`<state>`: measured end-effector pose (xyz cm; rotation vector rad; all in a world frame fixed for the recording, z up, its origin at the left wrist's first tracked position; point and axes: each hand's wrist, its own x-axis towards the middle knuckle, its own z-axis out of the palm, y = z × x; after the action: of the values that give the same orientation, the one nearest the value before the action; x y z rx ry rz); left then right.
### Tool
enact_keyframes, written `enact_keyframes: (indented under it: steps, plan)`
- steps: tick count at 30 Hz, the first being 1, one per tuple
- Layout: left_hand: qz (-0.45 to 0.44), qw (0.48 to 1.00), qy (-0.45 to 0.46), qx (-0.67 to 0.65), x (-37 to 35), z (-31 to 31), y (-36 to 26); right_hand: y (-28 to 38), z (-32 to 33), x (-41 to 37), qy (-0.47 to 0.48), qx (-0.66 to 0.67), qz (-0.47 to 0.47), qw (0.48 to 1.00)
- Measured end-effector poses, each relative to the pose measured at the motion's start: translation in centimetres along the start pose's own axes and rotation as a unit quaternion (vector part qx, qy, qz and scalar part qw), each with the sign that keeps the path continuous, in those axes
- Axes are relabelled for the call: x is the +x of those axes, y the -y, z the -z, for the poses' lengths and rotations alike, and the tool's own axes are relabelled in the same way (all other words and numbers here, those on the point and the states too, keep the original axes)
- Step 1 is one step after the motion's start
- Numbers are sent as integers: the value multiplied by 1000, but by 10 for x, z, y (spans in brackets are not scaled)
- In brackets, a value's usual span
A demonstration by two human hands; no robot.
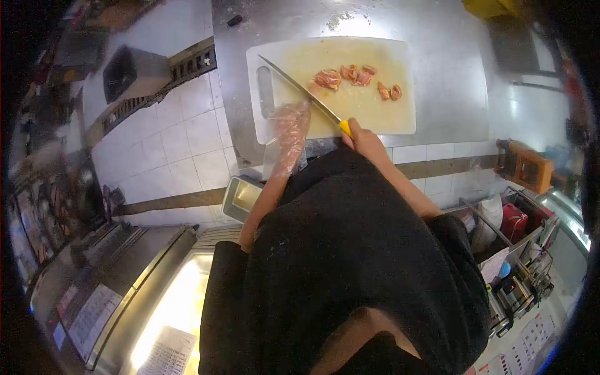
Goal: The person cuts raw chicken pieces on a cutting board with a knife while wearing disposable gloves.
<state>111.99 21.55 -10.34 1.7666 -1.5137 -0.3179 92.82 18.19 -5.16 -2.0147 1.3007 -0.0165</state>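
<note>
A white cutting board [369,115] with a slot handle lies on the metal table. Pieces of raw meat [328,79] sit on it in a loose row toward the right. My right hand [365,142] is closed round the yellow handle of a long knife [294,82], whose blade slants across the board to its upper left. My left hand [292,125], in a clear plastic glove, is at the board's lower left edge beside the blade. Its fingers look pressed together, and what they hold, if anything, is hidden.
The steel table [447,75] surrounds the board. Below its left part is a metal container [245,195]. An orange object [528,167] stands at the right, above a rack [500,231] of goods. A lit counter [181,300] is at the lower left.
</note>
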Motion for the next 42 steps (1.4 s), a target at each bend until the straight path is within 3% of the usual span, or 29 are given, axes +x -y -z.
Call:
enact_keyframes:
  steps: [3,5,7,9,12,14,16,18,21,24,26,28,30,33,35,37,38,40,42]
  plan:
    - [-60,998,12,4,2,7,1,5,-4,20,-24,0,39,999]
    - [-131,983,34,125,-5,25,-3,-8,-9,17,-21,7,47,999]
    - [-100,980,65,159,-4,41,-11,-17,-2,5,-4,3,32,999]
    - [27,988,109,102,2,54,-18,-21,10,-17,28,-9,-10,1000]
    - [-88,986,33,140,12,64,-16,-38,25,-36,42,54,1,998]
    - [109,983,56,-135,6,38,3,-35,38,-46,19,65,-9,998]
    - [111,980,42,-161,19,28,-14,-32,49,-53,-16,84,-28,996]
    - [-81,995,-11,64,37,22,-43,-23,64,-56,-44,109,-58,991]
    - [-80,973,47,213,34,-13,-32,-25,70,-59,-79,139,-102,982]
    - [-242,938,68,237,34,-37,20,-27,74,-66,-89,183,-156,967]
    - [-180,922,143,313,28,-43,33,-39,67,-72,-112,198,-173,958]
    - [-78,953,190,224,36,-28,13,-53,57,-80,-165,190,-149,956]
    - [66,975,206,-42,47,0,-22,-58,54,-88,-188,205,-166,946]
    - [44,958,205,-198,62,-7,-56,-57,59,-99,-174,249,-223,926]
    - [17,942,257,-216,83,-38,-68,-59,58,-103,-183,256,-234,920]
    - [-130,955,241,-113,95,-42,-76,-65,53,-106,-198,255,-224,920]
    - [-258,947,192,4,96,-33,-72,-67,51,-107,-204,254,-220,919]
    - [-244,955,166,29,101,-11,-73,-71,50,-108,-208,226,-220,926]
    - [44,965,209,-154,104,6,-74,-69,48,-111,-210,224,-226,925]
